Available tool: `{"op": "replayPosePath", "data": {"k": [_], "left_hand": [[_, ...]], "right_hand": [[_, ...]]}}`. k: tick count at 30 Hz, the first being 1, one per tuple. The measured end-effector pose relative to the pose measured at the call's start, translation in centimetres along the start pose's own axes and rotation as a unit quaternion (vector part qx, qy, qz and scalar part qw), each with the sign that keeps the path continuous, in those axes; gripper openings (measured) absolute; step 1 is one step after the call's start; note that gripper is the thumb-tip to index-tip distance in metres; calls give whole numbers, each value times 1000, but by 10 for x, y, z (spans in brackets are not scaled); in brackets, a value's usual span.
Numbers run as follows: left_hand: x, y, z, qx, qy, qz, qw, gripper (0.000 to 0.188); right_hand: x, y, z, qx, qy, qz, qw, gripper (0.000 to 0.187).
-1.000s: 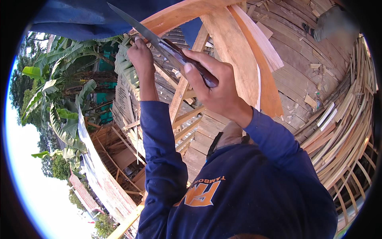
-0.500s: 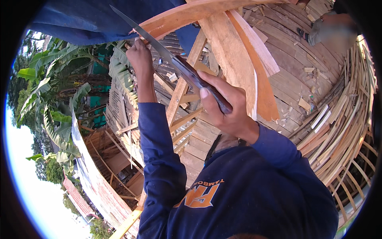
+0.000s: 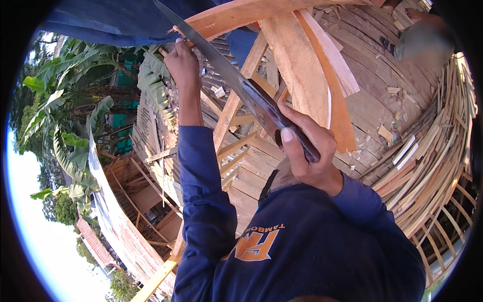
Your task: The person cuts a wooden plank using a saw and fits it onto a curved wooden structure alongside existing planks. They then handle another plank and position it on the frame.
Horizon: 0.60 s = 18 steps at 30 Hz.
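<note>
My right hand (image 3: 308,157) is shut on the dark handle of a long knife (image 3: 221,68). Its blade slants up and to the left, across a curved pale wooden plank (image 3: 241,14) near the top of the view. My left hand (image 3: 183,64) grips the wood just below the blade, beside the plank's left end. A broader flat board (image 3: 302,65) hangs down from the plank between my hands and the floor. Both of my arms are in dark blue sleeves.
A split-bamboo floor (image 3: 382,85) strewn with wood chips lies below. Bundled bamboo strips (image 3: 437,166) curve along the right. Another person's blurred shape (image 3: 427,40) is at the top right. A blue tarp (image 3: 110,20) and banana plants (image 3: 75,126) are on the left.
My right hand has drawn the knife down and to the right along the wood. My left hand keeps its grip in nearly the same place.
</note>
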State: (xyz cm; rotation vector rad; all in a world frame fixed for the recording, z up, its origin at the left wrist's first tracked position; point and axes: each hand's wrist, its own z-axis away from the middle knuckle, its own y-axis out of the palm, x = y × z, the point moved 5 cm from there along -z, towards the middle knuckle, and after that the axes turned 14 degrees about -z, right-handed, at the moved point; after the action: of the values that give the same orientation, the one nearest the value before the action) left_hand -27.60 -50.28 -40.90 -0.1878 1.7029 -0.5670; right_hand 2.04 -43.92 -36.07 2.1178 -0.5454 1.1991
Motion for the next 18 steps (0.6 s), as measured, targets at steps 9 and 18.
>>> {"op": "replayPosePath", "data": {"k": [9, 18], "left_hand": [[0, 5, 11, 39, -56, 88, 994, 42], [-20, -21, 0, -10, -40, 71, 997, 42]], "right_hand": [[-2, 0, -3, 33, 11, 22, 999, 32], [-21, 20, -19, 28, 67, 25, 997, 33]]}}
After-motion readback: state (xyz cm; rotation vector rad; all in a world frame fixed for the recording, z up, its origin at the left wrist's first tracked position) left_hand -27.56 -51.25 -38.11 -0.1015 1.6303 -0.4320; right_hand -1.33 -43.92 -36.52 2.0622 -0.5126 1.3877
